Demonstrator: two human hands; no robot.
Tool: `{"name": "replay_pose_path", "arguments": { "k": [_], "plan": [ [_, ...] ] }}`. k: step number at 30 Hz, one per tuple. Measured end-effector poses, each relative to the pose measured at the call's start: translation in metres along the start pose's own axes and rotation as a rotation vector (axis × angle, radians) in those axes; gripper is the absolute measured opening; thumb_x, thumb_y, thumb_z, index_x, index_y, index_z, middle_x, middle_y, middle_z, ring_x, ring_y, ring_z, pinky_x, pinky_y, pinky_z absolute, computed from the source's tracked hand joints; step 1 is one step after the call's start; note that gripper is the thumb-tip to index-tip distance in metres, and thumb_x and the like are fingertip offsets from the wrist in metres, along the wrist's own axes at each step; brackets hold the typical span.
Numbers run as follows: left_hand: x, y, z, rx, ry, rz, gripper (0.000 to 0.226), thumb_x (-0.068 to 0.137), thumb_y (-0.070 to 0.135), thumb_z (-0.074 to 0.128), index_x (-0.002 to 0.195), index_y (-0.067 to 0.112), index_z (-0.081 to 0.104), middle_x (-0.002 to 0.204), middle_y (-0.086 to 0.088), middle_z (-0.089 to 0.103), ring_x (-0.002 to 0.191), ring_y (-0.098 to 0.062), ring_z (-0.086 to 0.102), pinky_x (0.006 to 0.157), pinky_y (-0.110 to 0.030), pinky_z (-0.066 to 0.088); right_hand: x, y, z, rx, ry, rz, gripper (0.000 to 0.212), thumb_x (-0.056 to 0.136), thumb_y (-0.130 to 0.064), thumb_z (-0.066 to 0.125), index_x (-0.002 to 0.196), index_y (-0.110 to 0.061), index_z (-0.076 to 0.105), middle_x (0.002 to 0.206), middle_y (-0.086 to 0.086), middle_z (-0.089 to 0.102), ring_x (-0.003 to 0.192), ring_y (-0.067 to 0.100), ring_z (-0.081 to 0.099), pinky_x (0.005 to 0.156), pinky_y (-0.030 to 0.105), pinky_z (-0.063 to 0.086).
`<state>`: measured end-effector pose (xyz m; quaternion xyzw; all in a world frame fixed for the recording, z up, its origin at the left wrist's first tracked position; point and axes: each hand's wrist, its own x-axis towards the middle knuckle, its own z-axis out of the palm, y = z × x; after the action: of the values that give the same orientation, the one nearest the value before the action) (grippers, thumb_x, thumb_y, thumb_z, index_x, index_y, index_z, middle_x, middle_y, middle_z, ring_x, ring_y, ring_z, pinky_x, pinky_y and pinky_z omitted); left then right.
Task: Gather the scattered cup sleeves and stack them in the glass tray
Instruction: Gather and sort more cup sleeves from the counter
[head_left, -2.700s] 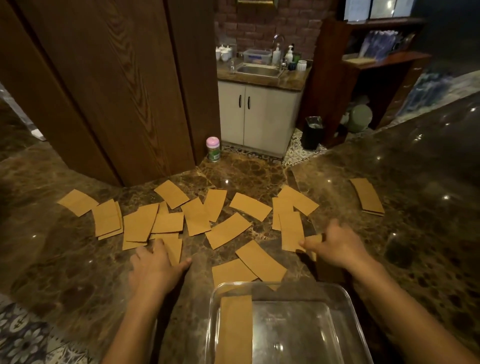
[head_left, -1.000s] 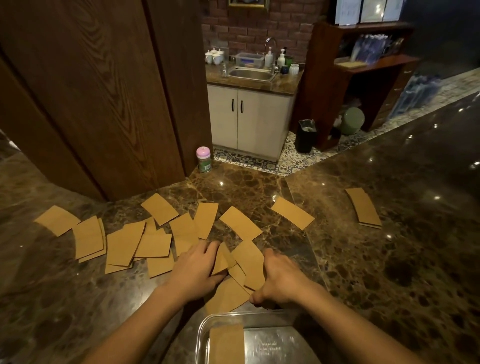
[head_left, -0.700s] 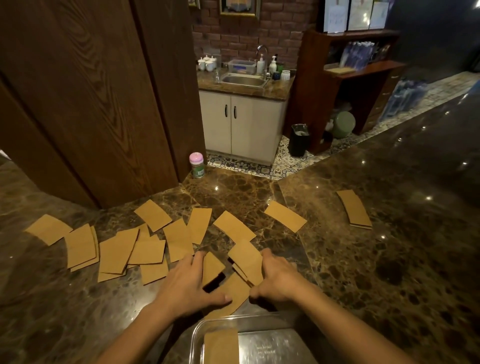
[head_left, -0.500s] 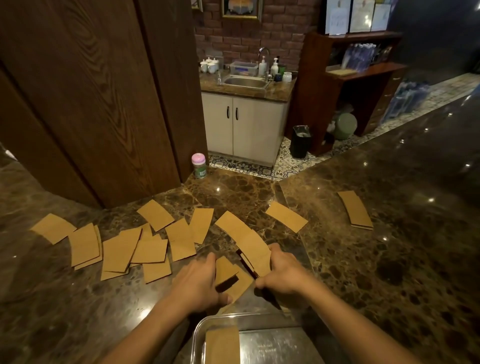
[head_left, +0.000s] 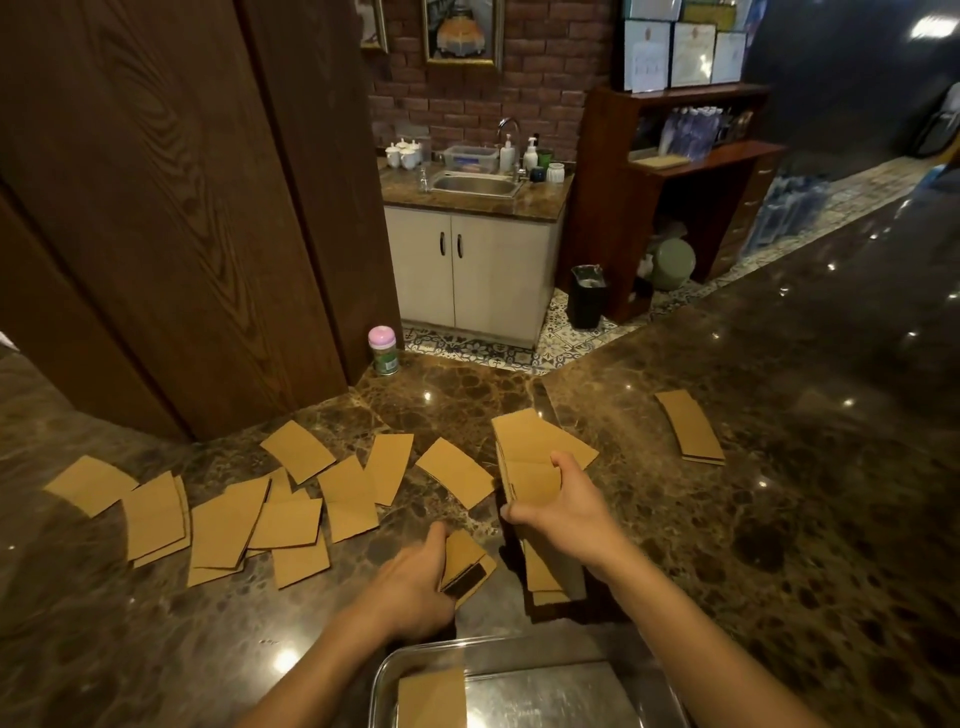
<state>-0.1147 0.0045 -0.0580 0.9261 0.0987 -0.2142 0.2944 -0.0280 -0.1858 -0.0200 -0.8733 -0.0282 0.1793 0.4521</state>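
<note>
Flat brown cup sleeves lie scattered over a dark marble counter. My right hand (head_left: 563, 512) grips a bundle of sleeves (head_left: 530, 454) held upright above the counter. My left hand (head_left: 410, 582) is closed on a couple of sleeves (head_left: 465, 561) just in front of the glass tray (head_left: 382, 680). The tray sits at the bottom edge with one sleeve (head_left: 431, 696) lying in its left side. A loose pile of sleeves (head_left: 234, 514) spreads to the left, one sleeve (head_left: 454, 470) lies in the middle, and a small stack (head_left: 688, 426) sits alone at the right.
A small jar with a pink lid (head_left: 383, 351) stands at the counter's far edge beside a tall wooden panel (head_left: 171, 208). Beyond the counter are a sink cabinet (head_left: 475, 270) and wooden shelves (head_left: 675, 171).
Both hands swept the middle sleeves together. My right hand has since lifted its bundle up off the counter, and my left hand has closed on the sleeves left near the tray.
</note>
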Motion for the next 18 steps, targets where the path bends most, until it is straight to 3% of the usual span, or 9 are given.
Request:
{"name": "replay_pose_path", "arguments": {
  "k": [3,6,8,9,10,12,14,18],
  "plan": [
    [0.002,0.002,-0.010,-0.153,0.028,0.001,0.083,0.076,0.066,0.069,0.139,0.031,0.027,0.130,-0.001,0.051,0.115,-0.020,0.054,0.097,-0.039,0.050,-0.006,-0.013,-0.010,0.088,0.034,-0.012,0.117,0.061,-0.045,0.090,0.158,-0.021,0.030,0.153,0.004,0.050,0.138,0.025,0.050,0.114,0.045,0.045],
    [-0.004,0.016,-0.031,-0.675,0.087,0.021,0.094,0.069,0.073,0.071,0.144,0.027,0.037,0.130,-0.001,0.056,0.114,-0.020,0.056,0.100,-0.042,0.049,-0.016,-0.025,-0.017,0.155,0.023,-0.035,0.121,0.047,-0.059,0.083,0.154,-0.026,0.039,0.146,0.000,0.058,0.131,0.022,0.057,0.109,0.048,0.050],
    [-0.012,0.031,-0.043,-1.209,0.020,0.032,0.084,0.072,0.064,0.073,0.138,0.019,0.048,0.097,-0.005,0.066,0.079,-0.018,0.059,0.070,-0.030,0.054,-0.027,-0.039,-0.017,0.178,0.004,-0.078,0.108,0.053,-0.057,0.085,0.150,-0.031,0.044,0.139,-0.005,0.062,0.124,0.017,0.062,0.104,0.044,0.054],
    [-0.018,0.042,-0.048,-1.422,-0.002,0.062,0.074,0.077,0.058,0.072,0.136,0.019,0.051,0.087,-0.006,0.067,0.070,-0.019,0.058,0.058,-0.028,0.050,-0.035,-0.048,-0.015,0.191,-0.004,-0.109,0.095,0.060,-0.053,0.086,0.145,-0.032,0.049,0.131,-0.009,0.067,0.115,0.011,0.068,0.097,0.037,0.058],
    [-0.023,0.053,-0.050,-1.565,-0.006,0.116,0.061,0.084,0.053,0.067,0.136,0.025,0.054,0.091,-0.009,0.072,0.072,-0.024,0.063,0.057,-0.030,0.049,-0.042,-0.055,-0.011,0.197,-0.017,-0.146,0.079,0.067,-0.046,0.085,0.138,-0.033,0.053,0.118,-0.012,0.072,0.102,0.005,0.072,0.087,0.030,0.061],
    [-0.034,0.075,-0.051,-1.677,-0.006,0.194,0.041,0.095,0.051,0.054,0.127,0.029,0.068,0.110,-0.012,0.076,0.095,-0.029,0.073,0.074,-0.038,0.055,-0.055,-0.068,-0.002,0.154,-0.006,-0.214,0.058,0.071,-0.046,0.082,0.123,-0.039,0.058,0.102,-0.014,0.074,0.087,0.000,0.073,0.078,0.029,0.063],
    [-0.042,0.090,-0.051,-1.731,0.030,0.227,0.049,0.096,0.056,0.048,0.109,0.021,0.080,0.112,-0.011,0.077,0.100,-0.024,0.074,0.087,-0.038,0.055,-0.067,-0.079,0.004,0.091,0.032,-0.264,0.060,0.067,-0.058,0.075,0.121,-0.043,0.055,0.103,-0.015,0.072,0.092,0.001,0.070,0.083,0.033,0.063],
    [-0.043,0.093,-0.049,-1.814,0.081,0.313,0.050,0.096,0.051,0.048,0.105,0.014,0.080,0.103,-0.009,0.077,0.094,-0.022,0.075,0.086,-0.035,0.059,-0.077,-0.086,0.010,-0.079,0.124,-0.326,0.063,0.070,-0.069,0.061,0.126,-0.043,0.049,0.115,-0.015,0.056,0.112,0.008,0.055,0.096,0.035,0.053]
  ]
}}
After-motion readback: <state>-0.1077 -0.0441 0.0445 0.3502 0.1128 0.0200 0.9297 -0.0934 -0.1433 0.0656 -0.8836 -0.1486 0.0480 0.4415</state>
